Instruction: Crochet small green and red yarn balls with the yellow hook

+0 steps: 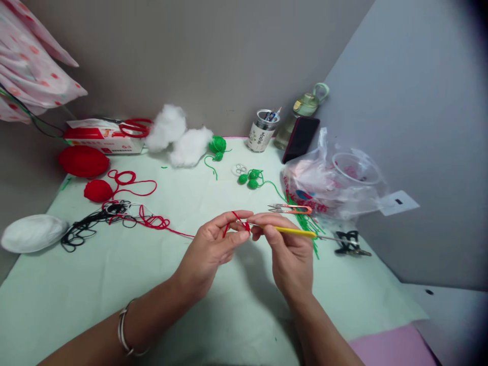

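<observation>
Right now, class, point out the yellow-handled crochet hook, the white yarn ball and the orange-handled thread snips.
Yellow-handled crochet hook (294, 232): head view, on the yellow handle.
White yarn ball (34, 233): head view, middle.
Orange-handled thread snips (304, 209): head view, orange handle.

Up in the upper left of the frame, a pink cloth with red dots (41, 73) is hanging. At the upper right, a green-capped bottle (285, 132) is standing behind a tilted dark phone (302, 138), and a labelled canister (260, 136) just left of them is holding pens. A clear plastic bag (330, 178) is sitting crumpled at the right, and a black clip (348, 244) is lying below it.
</observation>
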### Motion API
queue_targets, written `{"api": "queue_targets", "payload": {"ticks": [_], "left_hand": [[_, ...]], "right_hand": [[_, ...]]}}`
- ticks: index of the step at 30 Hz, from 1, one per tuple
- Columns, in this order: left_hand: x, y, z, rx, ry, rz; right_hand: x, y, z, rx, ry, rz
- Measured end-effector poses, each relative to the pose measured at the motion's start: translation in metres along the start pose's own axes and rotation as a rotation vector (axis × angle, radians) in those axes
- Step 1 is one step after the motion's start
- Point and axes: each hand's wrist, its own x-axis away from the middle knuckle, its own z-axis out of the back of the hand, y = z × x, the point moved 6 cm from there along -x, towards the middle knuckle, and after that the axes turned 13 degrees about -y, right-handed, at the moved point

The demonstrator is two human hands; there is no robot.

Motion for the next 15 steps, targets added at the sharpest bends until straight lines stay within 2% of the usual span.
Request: {"api": "queue_targets", "payload": {"ticks": [5, 10, 12, 15], "left_hand": [[-0.002, -0.001, 0.002, -0.061, 0.021, -0.010], [-0.001, -0.007, 0.005, 0.051, 0.040, 0.017], [-0.002, -0.012, 0.002, 0.108, -0.004, 0.065], [-0.003, -0.012, -0.001, 0.145, -0.081, 0.086]], "right_hand": [[0.002, -0.008, -0.003, 0.195, -0.015, 0.071], [0.011, -0.019, -0.019, 0.673, -0.098, 0.313], [0.011, -0.018, -0.019, 0.653, -0.084, 0.322], [0.005, -0.011, -0.009, 0.399, -0.039, 0.194]]}}
